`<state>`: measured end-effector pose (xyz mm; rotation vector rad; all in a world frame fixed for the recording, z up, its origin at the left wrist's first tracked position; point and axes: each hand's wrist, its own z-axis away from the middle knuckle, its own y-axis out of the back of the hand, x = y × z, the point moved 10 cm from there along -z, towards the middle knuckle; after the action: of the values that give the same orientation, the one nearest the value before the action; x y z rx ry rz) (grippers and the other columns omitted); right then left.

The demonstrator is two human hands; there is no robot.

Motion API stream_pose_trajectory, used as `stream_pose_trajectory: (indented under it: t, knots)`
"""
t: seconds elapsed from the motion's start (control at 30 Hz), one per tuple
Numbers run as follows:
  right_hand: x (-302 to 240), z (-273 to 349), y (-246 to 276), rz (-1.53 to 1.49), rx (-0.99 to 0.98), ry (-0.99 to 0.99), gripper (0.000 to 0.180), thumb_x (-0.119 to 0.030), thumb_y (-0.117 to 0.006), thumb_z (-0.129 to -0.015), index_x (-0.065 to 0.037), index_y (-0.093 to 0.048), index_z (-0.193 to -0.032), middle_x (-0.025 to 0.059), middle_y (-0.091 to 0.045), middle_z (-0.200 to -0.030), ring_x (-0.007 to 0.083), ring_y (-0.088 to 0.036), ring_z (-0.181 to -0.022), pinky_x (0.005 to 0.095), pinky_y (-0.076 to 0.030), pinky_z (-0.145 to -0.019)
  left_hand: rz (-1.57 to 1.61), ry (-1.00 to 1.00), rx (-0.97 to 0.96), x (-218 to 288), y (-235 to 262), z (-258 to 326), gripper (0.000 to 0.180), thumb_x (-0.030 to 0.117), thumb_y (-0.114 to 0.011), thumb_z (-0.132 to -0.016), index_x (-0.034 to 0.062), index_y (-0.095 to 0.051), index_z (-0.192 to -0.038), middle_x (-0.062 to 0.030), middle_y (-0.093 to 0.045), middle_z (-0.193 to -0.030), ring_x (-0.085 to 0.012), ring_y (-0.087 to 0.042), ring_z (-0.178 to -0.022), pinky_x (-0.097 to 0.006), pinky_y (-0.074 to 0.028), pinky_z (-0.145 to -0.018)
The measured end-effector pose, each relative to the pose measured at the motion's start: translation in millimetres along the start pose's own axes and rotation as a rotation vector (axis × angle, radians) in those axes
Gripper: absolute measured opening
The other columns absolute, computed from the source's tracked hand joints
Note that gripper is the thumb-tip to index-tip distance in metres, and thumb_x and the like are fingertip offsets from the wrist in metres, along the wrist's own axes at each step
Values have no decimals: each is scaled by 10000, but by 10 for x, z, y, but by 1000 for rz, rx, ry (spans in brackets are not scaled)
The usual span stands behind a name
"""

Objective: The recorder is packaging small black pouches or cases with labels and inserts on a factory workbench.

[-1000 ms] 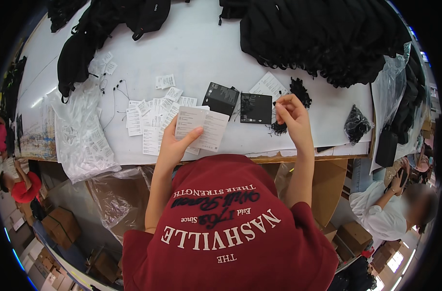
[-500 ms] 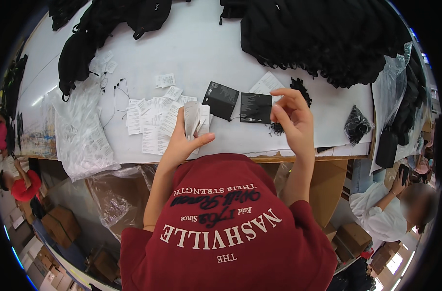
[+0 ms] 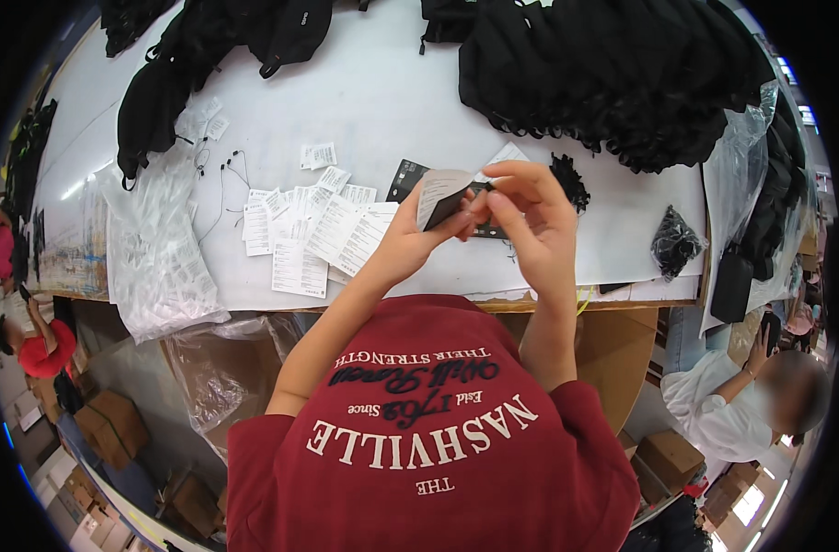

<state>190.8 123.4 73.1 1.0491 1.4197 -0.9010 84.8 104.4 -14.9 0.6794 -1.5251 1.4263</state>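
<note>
My left hand [image 3: 403,247] holds a bent paper tag [image 3: 438,195], white on one side and dark on the other, lifted above the white table [image 3: 373,101]. My right hand [image 3: 530,216] meets it from the right, fingertips pinching at the tag's edge together with a thin black string. Below the hands a black card [image 3: 403,177] lies flat on the table. To the left several white printed labels [image 3: 313,235] are spread out. A small bundle of black strings [image 3: 568,179] lies just right of my right hand.
Piles of black garments [image 3: 613,74] cover the table's far side, more at the far left [image 3: 162,101]. A clear bag of small packets [image 3: 152,248] hangs over the front left edge. A black bundle in plastic [image 3: 674,241] sits right. A seated person [image 3: 760,405] is lower right; cardboard boxes on the floor.
My left hand lifted a tag off the label pile and brought it to the middle. My right hand left the black cards and came to meet it.
</note>
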Motion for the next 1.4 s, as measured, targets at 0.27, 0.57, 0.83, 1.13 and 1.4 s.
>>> stream_pose_trajectory:
  t: [0.27, 0.57, 0.83, 1.13, 1.4]
  knots:
    - [74, 197, 720, -49, 331, 17, 216, -11, -542, -903, -25, -566, -1117, 61, -621, -791, 111, -568, -701, 226, -438, -654, -15, 32, 124, -206, 334, 91, 217, 86, -603, -911, -12, -505, -1079, -50, -574, -798, -125, -536, -706, -261, -455, -668]
    - [339, 282, 950, 51, 391, -92, 211, -37, -552, -908, -38, -576, -1117, 64, -629, -902, 85, -543, -675, 225, -429, -620, -96, 71, 116, -231, 342, 118, 159, 72, -575, -924, 6, -518, -1058, -57, -578, -776, -116, -531, -700, -251, -446, -657]
    - [936, 233, -264, 6, -109, -380, 204, -86, -568, -904, -59, -596, -1104, 71, -589, -1080, 138, -549, -674, 254, -455, -631, -325, 106, 24, -79, 178, 135, 176, 34, -553, -899, 45, -519, -1072, -48, -587, -797, -117, -536, -727, -250, -436, -677]
    - [585, 165, -255, 377, -75, -74, 144, -87, -635, -847, -23, -622, -975, 55, -591, -873, 181, -538, -643, 279, -450, -600, -511, 110, 42, 132, 214, 169, 265, -42, -493, -823, 26, -508, -1079, -95, -622, -846, -162, -573, -769, -279, -444, -725]
    - [786, 224, -217, 239, -86, -210, 118, -93, -634, -862, -4, -594, -927, 48, -618, -851, 122, -543, -627, 250, -433, -576, -568, 116, 41, 134, 249, 167, 253, -14, -508, -831, 34, -503, -1079, -93, -624, -831, -173, -570, -760, -285, -446, -752]
